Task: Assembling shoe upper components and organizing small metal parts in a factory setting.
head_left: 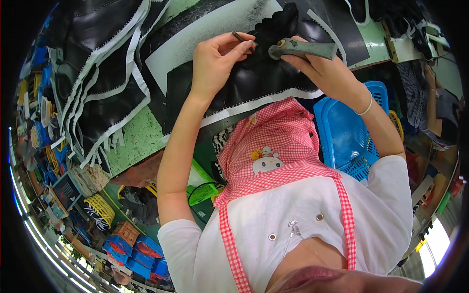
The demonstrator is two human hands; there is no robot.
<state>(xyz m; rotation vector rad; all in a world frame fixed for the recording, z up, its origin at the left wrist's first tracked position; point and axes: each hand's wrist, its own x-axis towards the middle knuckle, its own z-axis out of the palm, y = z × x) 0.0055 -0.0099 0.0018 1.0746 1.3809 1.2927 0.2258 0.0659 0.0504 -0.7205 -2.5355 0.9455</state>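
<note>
My left hand [215,63] pinches a short dark metal rod like a punch [237,36] between thumb and fingers, over a shiny black leather-like sheet [254,80]. To its right, my right hand [327,73] is closed round a hammer, its grey metal head [310,49] level with the rod and its round face toward my left hand. The hammer's handle is mostly hidden by the hand. A white zigzag-edged strip [244,110] borders the sheet's near edge. Gathered black material [278,24] lies just beyond both hands.
Layered black pieces with white zigzag edging [105,93] hang over the green worktable [137,141] at the left. A pale board [195,41] lies under the work. A blue plastic basket [337,136] stands below my right arm, and a bright green container [200,183] sits below the table.
</note>
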